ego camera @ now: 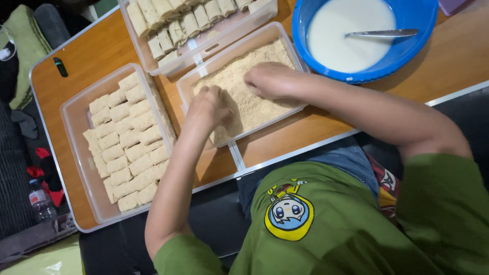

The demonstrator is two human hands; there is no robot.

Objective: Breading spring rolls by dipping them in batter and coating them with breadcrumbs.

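Clear rectangular plastic tray of tan breadcrumbs (265, 109), centre of orange wooden table (448, 61): left hand (206, 109) curled shut in the crumbs, contents not visible; right hand (270, 80) palm-down, fingers together, pressing the crumbs. Adjacent: clear tray of crumb-coated rectangular pieces (130, 140) to the left, clear tray of uncoated pale rolls (178, 23) beyond, blue round plastic bowl of white batter (412, 46) with metal spoon (382, 33).

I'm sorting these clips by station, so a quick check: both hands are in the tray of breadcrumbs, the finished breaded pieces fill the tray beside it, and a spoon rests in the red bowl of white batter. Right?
Not quite: the bowl is blue, not red, as the head view shows. The rest holds: the left hand and right hand are in the crumb tray, breaded pieces fill the neighbouring tray, and a spoon rests in the white batter.
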